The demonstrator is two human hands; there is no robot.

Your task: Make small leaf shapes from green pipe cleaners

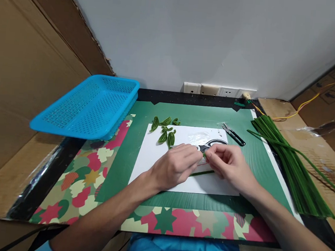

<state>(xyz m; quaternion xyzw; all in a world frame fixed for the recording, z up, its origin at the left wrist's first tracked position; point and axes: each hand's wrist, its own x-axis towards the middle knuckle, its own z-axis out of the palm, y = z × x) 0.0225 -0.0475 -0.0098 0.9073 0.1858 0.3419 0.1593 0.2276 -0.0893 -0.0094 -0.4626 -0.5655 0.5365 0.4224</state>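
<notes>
My left hand (180,162) and my right hand (227,163) meet over a white sheet (151,171), fingertips pinched close together. Between them shows a small bit of green pipe cleaner (204,155); most of it is hidden by the fingers. Just behind the hands lie scissors (217,141) with black and white handles, partly covered. Beneath the hands a straight green pipe cleaner (202,173) rests on the sheet, near a thin red line. Several leaf shapes of bent pipe cleaner (163,137) lie at the sheet's upper left.
Thread snips (234,135) lie at the back right of the green mat (115,175). A bundle of long green pipe cleaners (293,173) lies at the right. A blue basket (114,126) stands back left. Sockets (228,92) and a yellow cable (302,105) are along the wall.
</notes>
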